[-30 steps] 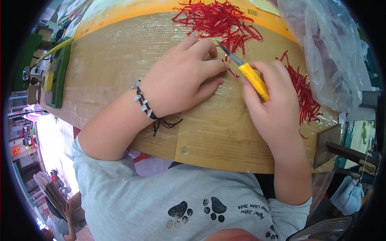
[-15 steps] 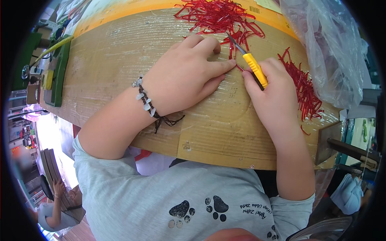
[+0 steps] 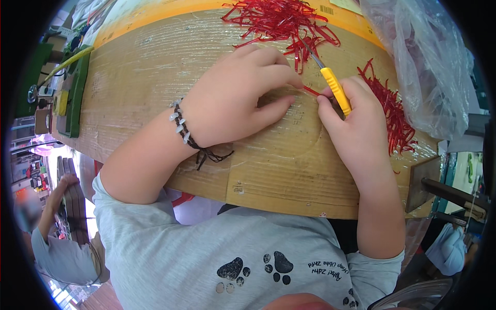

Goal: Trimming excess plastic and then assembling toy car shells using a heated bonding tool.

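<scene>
My left hand [image 3: 237,95] lies palm down on a scored cardboard sheet [image 3: 170,88], its fingertips pinning a thin red strip [image 3: 311,91]. A dark braided bracelet with pale beads [image 3: 183,132] circles that wrist. My right hand [image 3: 356,129] grips a yellow-handled craft knife [image 3: 335,89] whose blade points up toward the far pile of red strips [image 3: 281,18]. A second heap of red strips [image 3: 392,111] lies just right of my right hand.
A clear plastic bag [image 3: 429,67] sits at the upper right on the yellow table edge [image 3: 155,13]. Green tools [image 3: 75,90] lie along the left side. Another person in grey [image 3: 62,248] is at the lower left. A metal bracket [image 3: 449,191] sticks out at the right.
The view has shifted slightly, with both hands and the board sitting lower right in the picture. The knife handle has tilted more upright between the fingers.
</scene>
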Tool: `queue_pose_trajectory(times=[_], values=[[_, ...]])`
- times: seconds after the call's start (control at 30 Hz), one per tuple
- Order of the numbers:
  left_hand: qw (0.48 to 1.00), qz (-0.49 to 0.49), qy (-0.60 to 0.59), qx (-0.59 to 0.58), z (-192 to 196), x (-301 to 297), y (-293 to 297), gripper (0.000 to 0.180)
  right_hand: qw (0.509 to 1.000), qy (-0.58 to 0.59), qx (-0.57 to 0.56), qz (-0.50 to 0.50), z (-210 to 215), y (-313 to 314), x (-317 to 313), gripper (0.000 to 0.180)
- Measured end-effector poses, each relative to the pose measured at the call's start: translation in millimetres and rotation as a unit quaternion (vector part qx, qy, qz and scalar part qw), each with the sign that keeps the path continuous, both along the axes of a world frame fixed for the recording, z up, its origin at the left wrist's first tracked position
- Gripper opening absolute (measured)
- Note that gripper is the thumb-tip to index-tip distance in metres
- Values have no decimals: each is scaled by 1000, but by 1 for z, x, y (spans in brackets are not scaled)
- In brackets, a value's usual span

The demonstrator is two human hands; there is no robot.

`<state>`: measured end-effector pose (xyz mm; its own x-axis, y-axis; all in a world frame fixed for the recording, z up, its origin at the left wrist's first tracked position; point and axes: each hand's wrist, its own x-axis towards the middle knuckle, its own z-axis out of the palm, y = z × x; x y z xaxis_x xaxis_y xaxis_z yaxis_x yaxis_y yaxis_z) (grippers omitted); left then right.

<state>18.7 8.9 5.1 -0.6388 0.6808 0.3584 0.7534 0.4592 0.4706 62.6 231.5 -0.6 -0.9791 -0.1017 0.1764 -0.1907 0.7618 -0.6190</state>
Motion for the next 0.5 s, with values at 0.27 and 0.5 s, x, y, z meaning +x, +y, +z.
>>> queue_pose_trajectory(times=[0.27,0.5], values=[[980,90,-164,67,-2,4,3,17,998,-13,-55,11,0,-1,1,22],[975,94,-197,36,-4,2,4,14,998,12,-51,27,-1,-3,1,23]])
